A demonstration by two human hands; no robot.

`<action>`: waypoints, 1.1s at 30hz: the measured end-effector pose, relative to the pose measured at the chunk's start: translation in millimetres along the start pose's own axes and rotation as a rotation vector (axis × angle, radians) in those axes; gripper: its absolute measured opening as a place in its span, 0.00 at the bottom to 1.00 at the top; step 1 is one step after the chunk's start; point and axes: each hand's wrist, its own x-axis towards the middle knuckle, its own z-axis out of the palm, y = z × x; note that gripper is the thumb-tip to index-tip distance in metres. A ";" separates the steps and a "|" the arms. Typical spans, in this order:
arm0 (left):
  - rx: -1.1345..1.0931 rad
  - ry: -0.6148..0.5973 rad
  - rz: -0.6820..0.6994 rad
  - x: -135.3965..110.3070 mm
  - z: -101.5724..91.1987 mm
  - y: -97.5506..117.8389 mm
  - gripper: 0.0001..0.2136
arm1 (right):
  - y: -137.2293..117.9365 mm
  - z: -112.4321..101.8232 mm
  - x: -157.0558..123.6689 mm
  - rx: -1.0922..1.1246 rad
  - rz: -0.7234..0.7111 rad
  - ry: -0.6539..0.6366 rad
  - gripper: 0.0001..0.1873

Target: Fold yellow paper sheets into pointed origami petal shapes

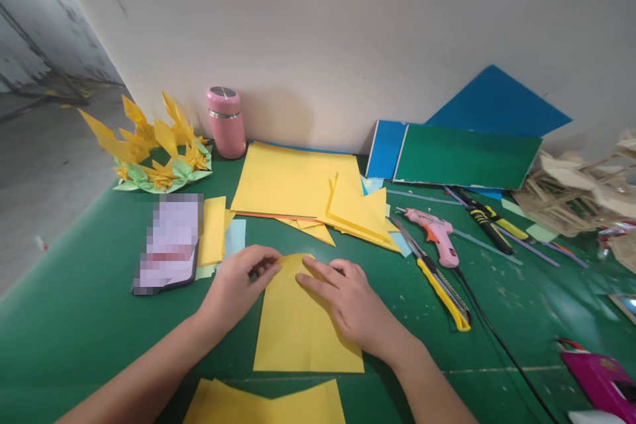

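Note:
A sheet of yellow paper (303, 324) lies on the table in front of me, with a faint crease down its middle and its top edge narrowed to a curve or fold. My left hand (243, 278) pinches the paper's upper left edge between thumb and fingertips. Across its upper right part rests my right hand (348, 301), index and middle fingers stretched out and pressing the surface, the others partly bent. Nearer to me lies another yellow piece (268, 404) with a notched top edge, cut off by the frame.
Behind the hands are stacked yellow sheets (293, 179). At left stand a phone (171, 238), a paper crown (159, 152) and a pink flask (227, 126). A utility knife (442, 288) with bare blade and a pink glue gun (434, 235) with trailing cord lie right.

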 end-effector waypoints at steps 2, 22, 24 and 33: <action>-0.003 0.015 -0.031 0.6 0.4 -0.4 0.06 | -0.2 -0.2 -0.1 -0.014 0.003 -0.003 0.30; 0.092 -0.172 0.276 -1.1 -2.8 2.0 0.12 | -0.5 0.0 0.2 -0.002 0.020 0.015 0.29; 0.109 -0.189 0.288 -0.9 -3.0 2.2 0.12 | -0.5 0.1 0.3 -0.005 0.024 0.016 0.29; 0.177 -0.220 0.375 0.7 -4.9 -0.7 0.14 | 0.7 1.2 0.6 -0.006 0.019 0.007 0.31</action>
